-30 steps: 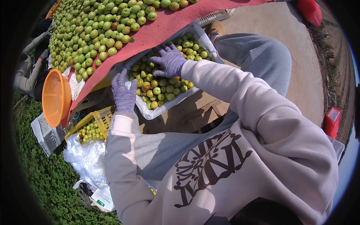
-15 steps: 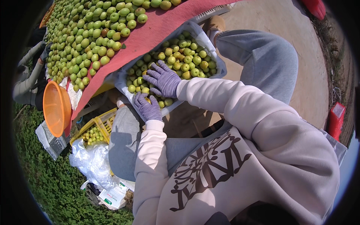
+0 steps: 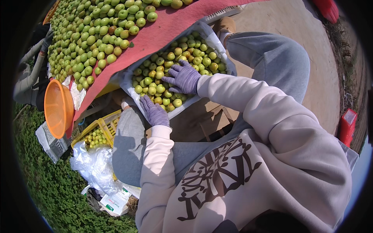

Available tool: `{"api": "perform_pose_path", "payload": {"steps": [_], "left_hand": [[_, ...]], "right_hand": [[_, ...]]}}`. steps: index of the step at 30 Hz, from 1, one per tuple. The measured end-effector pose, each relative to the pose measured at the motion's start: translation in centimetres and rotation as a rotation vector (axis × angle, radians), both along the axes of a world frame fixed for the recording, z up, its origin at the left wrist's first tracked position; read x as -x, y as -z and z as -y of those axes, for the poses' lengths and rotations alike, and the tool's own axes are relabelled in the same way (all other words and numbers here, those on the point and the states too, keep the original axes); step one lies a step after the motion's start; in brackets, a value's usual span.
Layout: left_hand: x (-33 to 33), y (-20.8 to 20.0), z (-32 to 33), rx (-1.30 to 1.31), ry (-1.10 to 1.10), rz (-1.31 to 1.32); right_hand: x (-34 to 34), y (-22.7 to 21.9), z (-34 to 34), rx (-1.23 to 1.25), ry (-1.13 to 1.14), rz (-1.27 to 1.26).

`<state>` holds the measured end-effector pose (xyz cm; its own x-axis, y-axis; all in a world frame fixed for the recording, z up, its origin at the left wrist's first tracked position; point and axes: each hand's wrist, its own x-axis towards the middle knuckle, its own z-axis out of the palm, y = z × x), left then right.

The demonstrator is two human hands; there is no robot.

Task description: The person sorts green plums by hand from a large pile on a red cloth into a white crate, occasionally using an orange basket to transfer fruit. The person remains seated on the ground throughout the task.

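A crate with a pale liner [image 3: 182, 110] stands between my knees, full of small round green fruit [image 3: 159, 73], some blushed brown. My right hand [image 3: 183, 79], in a purple striped knit glove, lies over the fruit near the crate's close right side, fingers spread. In a matching glove, my left hand [image 3: 154, 111] rests at the near left corner, fingers stretched out along the liner's edge and touching the fruit there. Neither hand shows anything gripped. The fruit under both palms is hidden.
A big heap of the same fruit [image 3: 93, 39] lies on a red cloth [image 3: 171, 29] beyond the crate. At left are an orange colander [image 3: 58, 109], a yellow crate [image 3: 105, 126] with fruit, and clear plastic bags [image 3: 93, 167]. Another person's gloved hand [image 3: 47, 40] is at the heap's far left.
My right hand has slid to the right across the fruit, uncovering more of it in the middle. My left hand has shifted slightly, staying at the crate's near left corner.
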<state>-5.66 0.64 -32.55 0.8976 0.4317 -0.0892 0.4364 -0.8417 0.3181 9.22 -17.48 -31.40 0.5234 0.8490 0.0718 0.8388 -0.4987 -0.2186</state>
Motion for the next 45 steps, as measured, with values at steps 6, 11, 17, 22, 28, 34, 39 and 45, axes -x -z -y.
{"api": "perform_pose_path", "payload": {"steps": [6,11,17,22,28,34,39,45], "left_hand": [[-4.3,0.0,-1.4,-0.175,0.241,0.089],[-7.7,1.0,-3.4,-0.034,0.254,-0.067],[-9.1,2.6,-2.6,0.183,0.154,0.171],[-10.2,3.1,-3.1,-0.070,0.351,0.141],[-12.9,1.4,-1.2,-0.142,0.517,0.081],[-15.1,2.1,0.8,-0.068,0.616,0.239],[-16.1,3.0,1.0,0.238,0.579,0.321],[-16.5,2.0,3.7,0.296,0.274,0.484]], "right_hand": [[-1.5,-0.5,-1.0,0.021,-0.004,-0.090],[-5.6,0.5,-0.3,-0.306,0.128,0.247],[-9.8,1.4,-0.7,-0.050,0.189,-0.113],[-10.9,1.9,2.9,-0.059,0.183,-0.176],[-11.6,2.9,5.5,-0.157,0.375,-0.275],[-7.9,0.3,5.1,-0.237,0.310,-0.212],[-2.5,0.1,3.7,-0.077,0.150,-0.100],[-1.9,2.5,9.0,-0.232,-0.068,-0.036]]}}
